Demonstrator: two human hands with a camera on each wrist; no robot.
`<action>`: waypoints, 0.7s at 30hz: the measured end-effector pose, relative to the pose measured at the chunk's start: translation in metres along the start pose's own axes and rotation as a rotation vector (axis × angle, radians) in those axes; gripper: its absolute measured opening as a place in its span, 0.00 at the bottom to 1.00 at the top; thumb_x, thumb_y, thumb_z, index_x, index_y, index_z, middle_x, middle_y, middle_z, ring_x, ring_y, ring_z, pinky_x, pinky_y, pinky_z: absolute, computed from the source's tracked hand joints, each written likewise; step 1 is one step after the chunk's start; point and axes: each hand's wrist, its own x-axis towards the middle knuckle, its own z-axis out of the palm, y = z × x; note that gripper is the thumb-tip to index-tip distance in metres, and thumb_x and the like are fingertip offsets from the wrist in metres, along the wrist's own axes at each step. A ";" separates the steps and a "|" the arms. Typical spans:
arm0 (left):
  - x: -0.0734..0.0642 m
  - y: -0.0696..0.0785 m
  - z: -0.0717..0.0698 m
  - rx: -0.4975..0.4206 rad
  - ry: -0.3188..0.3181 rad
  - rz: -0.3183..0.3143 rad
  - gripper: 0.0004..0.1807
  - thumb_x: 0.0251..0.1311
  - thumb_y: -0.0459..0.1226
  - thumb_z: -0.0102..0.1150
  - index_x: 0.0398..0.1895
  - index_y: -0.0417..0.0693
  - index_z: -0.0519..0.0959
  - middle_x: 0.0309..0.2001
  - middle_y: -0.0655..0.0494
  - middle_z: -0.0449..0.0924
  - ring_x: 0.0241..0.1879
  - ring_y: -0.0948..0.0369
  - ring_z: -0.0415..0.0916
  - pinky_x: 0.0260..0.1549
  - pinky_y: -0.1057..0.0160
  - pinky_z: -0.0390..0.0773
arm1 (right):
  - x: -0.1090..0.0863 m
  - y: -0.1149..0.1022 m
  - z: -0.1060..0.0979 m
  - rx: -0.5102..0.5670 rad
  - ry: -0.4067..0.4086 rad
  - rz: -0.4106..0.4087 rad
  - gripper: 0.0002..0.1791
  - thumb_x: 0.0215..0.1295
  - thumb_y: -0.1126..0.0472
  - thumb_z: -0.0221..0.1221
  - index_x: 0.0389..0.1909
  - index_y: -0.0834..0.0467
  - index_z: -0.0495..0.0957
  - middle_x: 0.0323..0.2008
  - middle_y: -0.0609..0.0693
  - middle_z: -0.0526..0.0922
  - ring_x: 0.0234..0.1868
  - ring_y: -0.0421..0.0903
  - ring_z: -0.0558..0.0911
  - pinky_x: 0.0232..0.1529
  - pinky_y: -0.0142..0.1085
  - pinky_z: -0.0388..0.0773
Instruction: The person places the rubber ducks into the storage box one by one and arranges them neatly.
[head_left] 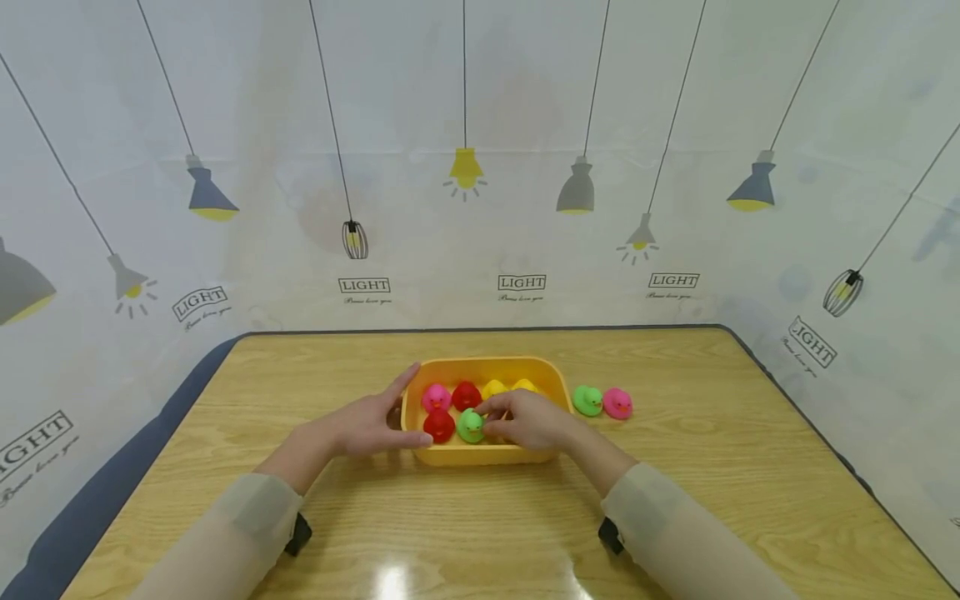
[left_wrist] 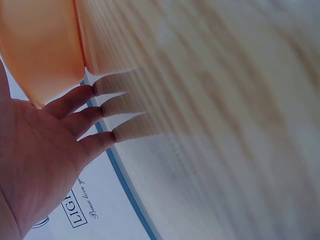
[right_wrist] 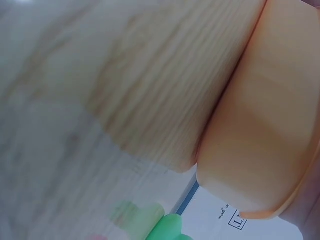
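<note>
An orange-yellow plastic basket [head_left: 480,456] sits on the wooden table, holding several rubber ducks. At its left end my left hand [head_left: 369,423] spreads its fingers, with the thumb along the near rim. In the left wrist view the fingertips of the left hand [left_wrist: 45,150] come down to the tabletop beside the basket wall [left_wrist: 45,45]. My right hand [head_left: 528,419] reaches over the near rim and pinches a green duck [head_left: 470,427] between thumb and fingers. Around it are a red duck [head_left: 438,426], another red duck [head_left: 467,396], a pink duck [head_left: 436,397] and two yellow ducks [head_left: 494,388], partly hidden.
Right of the basket, a second green duck [head_left: 587,401] and a second pink duck [head_left: 618,403] stand side by side on the table [head_left: 720,467]. Behind the table hangs a white cloth [head_left: 420,250] printed with lamps. The right wrist view mostly shows the basket's outer wall [right_wrist: 260,120].
</note>
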 end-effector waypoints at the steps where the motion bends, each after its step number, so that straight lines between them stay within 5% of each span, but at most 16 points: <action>1: 0.000 0.000 0.000 0.001 0.000 0.004 0.67 0.62 0.72 0.68 0.91 0.75 0.33 0.85 0.40 0.63 0.80 0.38 0.68 0.79 0.31 0.65 | 0.000 0.000 0.000 0.003 -0.004 -0.004 0.17 0.80 0.59 0.64 0.64 0.57 0.87 0.40 0.46 0.88 0.36 0.42 0.79 0.41 0.33 0.80; 21: -0.001 0.000 0.000 -0.006 -0.004 0.005 0.68 0.60 0.73 0.68 0.92 0.75 0.34 0.85 0.41 0.64 0.79 0.39 0.69 0.79 0.32 0.67 | 0.000 0.000 -0.001 0.009 -0.012 -0.028 0.18 0.84 0.59 0.59 0.67 0.58 0.85 0.43 0.45 0.92 0.34 0.41 0.77 0.39 0.32 0.76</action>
